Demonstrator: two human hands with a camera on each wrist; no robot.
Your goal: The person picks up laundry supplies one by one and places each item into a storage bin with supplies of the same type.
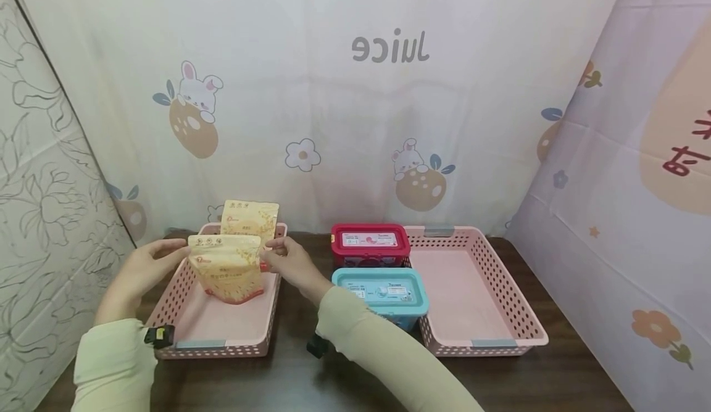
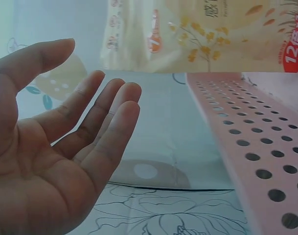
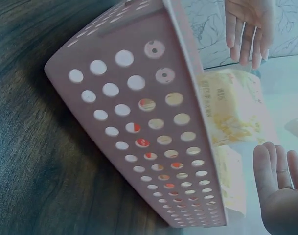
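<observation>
- Left hand (image 1: 141, 273) and right hand (image 1: 298, 268), loosely spread, holding nothing, flank the front pouch (image 1: 230, 270).
- It stands in the left basket (image 1: 213, 330), before the rear pouch (image 1: 250, 216).
- Seemingly being positioned; next calls for a light touch.

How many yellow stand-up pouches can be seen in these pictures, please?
2. The front pouch is in the left pink perforated basket; the rear pouch is behind it in the same basket, partly covered. Others may be hidden behind these.
</observation>
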